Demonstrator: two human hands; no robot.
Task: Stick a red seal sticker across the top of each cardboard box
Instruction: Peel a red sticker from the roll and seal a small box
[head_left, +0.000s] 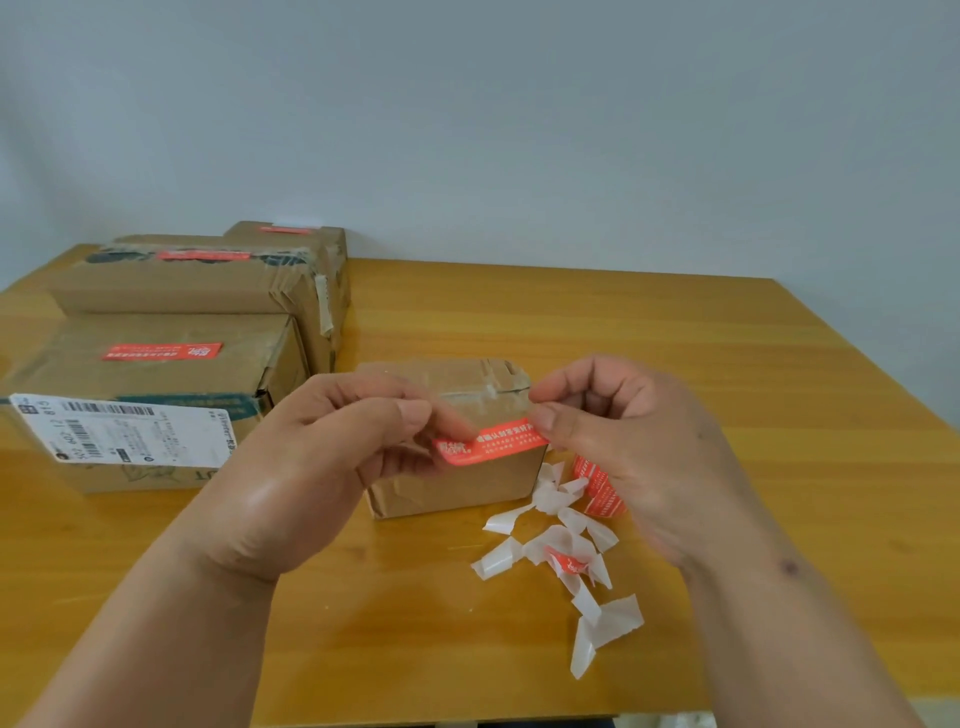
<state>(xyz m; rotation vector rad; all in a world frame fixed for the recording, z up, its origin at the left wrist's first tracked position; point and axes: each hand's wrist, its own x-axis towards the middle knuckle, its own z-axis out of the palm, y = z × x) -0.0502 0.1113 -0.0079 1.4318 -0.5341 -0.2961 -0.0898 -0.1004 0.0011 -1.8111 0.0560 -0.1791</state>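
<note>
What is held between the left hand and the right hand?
In the head view, a red seal sticker spans between the left hand and the right hand, each pinching one end, above the small cardboard box.

red roll (597, 486) half hidden behind right hand (623, 441), sticker print (506, 434) unreadable

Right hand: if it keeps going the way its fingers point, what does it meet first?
Its fingers point left along the red seal sticker they pinch, so the left hand pinching the other end comes first, probably; depth is unclear.

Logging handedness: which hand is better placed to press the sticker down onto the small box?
Right, marginally: it pinches the red sticker end directly above the small box top; left holds the end nearer the front edge.
</note>
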